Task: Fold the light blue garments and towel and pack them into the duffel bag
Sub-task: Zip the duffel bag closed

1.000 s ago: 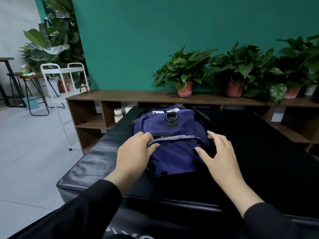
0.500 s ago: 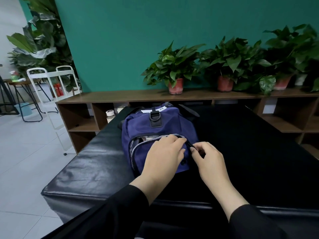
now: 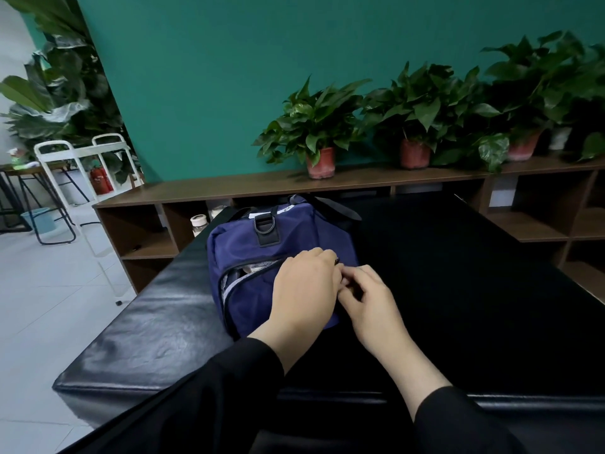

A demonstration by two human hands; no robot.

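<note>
With pale fabric showing through the half-open zipper (image 3: 252, 268), packing appears done and closing remains: both hands, left hand (image 3: 302, 290) and right hand (image 3: 368, 301), pinch at the zipper's 3 o'clock end on the duffel bag (image 3: 242, 239), lying at the counter (image 3: 163, 322) edge.

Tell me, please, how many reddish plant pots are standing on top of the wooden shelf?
3: left pot, middle pot, right pot, spaced along the shelf. A whitish pot stands further right; leaves may hide more.

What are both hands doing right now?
Left hand: on the bag, fingers curled at its zipper.
Right hand: fingers curled beside it; what it pinches cannot be told.
</note>
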